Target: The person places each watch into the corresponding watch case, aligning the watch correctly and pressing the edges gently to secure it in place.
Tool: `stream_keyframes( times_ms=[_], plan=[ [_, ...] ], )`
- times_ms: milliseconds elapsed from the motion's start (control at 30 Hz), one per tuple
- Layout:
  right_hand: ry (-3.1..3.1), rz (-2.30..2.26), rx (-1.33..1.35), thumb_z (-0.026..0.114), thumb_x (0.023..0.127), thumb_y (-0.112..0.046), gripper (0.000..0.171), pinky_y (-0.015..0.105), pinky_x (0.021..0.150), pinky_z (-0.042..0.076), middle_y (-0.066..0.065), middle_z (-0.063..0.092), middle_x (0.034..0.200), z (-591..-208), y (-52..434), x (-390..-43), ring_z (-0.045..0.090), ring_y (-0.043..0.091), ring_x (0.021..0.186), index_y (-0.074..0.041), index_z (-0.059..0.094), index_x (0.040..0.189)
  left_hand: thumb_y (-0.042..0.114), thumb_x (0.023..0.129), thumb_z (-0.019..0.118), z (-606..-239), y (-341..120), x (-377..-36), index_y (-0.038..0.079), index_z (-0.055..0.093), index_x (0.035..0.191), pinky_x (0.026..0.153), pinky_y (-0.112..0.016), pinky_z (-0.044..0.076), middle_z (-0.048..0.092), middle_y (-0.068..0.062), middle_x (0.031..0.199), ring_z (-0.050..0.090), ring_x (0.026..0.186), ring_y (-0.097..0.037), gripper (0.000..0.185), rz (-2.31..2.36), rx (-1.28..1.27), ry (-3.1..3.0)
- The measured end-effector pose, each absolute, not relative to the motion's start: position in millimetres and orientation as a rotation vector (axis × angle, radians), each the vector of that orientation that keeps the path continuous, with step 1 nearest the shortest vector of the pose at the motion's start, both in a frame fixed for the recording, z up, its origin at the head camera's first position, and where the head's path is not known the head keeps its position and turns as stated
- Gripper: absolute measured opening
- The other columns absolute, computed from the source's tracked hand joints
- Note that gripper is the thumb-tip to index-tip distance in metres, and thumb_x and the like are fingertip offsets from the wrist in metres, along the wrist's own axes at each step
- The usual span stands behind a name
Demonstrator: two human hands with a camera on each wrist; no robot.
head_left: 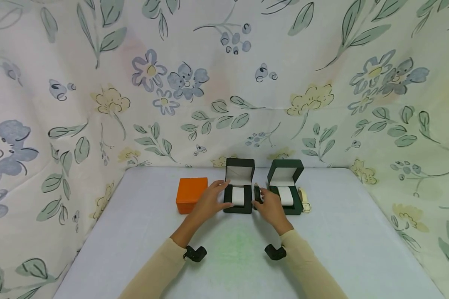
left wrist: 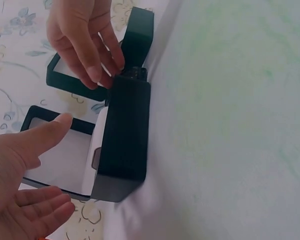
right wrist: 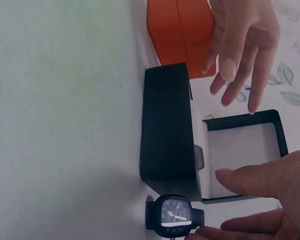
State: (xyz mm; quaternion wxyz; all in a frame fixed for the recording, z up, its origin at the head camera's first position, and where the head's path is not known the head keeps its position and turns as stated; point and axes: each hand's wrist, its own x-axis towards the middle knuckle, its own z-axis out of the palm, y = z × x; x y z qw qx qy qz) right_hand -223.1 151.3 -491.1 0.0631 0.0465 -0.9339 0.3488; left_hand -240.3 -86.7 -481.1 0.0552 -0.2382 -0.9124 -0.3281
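Head view bright, even; 2 wrist views dimmer, hazier; soft shadows on tabletop.

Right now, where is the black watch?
In the head view, the black watch is just right of center, between the left open box and the right open box, beside the right hand.

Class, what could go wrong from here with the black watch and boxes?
The right hand is at the black watch, close beside the open dark box between the hands; it might knock the watch against that box. The left hand is near the box's raised lid and could bump it.
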Motion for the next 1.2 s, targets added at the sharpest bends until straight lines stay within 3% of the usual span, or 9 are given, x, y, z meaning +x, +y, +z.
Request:
stream_keyframes(
  times_ms=[267,500,800,1200],
  plan=[
    [-2.843,0.999,0.132,0.078,0.088,-0.008,0.058,0.053,0.087,0.057,0.033,0.067,0.117,-492.3,147.3,-221.4,0.066,0.044,0.108,0.02,0.053,0.132,0.032,0.083,0.086,-480.0,-77.2,-243.8,0.014,0.048,0.153,0.103,-0.046,0.052,0.051,-0.017,0.145,0.058,0.123,-0.033,0.082,-0.913,-0.699,-2.828],
    [-2.813,0.947,0.169,0.071,0.09,0.0,0.044,0.051,0.077,0.058,0.03,0.069,0.103,-494.7,149.0,-220.9,0.068,0.04,0.094,0.02,0.058,0.126,0.03,0.083,0.086,-482.4,-68.9,-250.1,0.015,0.051,0.151,0.1,-0.042,0.054,0.052,-0.015,0.143,0.059,0.119,-0.03,0.077,-0.857,-0.724,-2.849],
    [-2.802,0.968,0.123,0.072,0.089,0.002,0.044,0.052,0.084,0.058,0.029,0.07,0.108,-499.2,146.9,-221.5,0.069,0.04,0.101,0.018,0.059,0.128,0.027,0.082,0.086,-485.1,-61.2,-256.8,0.013,0.052,0.15,0.097,-0.04,0.055,0.053,-0.015,0.139,0.061,0.112,-0.027,0.077,-0.848,-0.733,-2.89],
    [-2.711,1.007,0.153,0.065,0.086,0.013,0.036,0.044,0.068,0.058,0.021,0.073,0.093,-505.6,147.0,-225.1,0.069,0.031,0.082,0.014,0.066,0.121,0.024,0.08,0.088,-485.9,-57.0,-264.5,0.01,0.055,0.147,0.094,-0.038,0.056,0.054,-0.016,0.135,0.059,0.108,-0.026,0.076,-0.785,-0.743,-2.917]
  ],
)
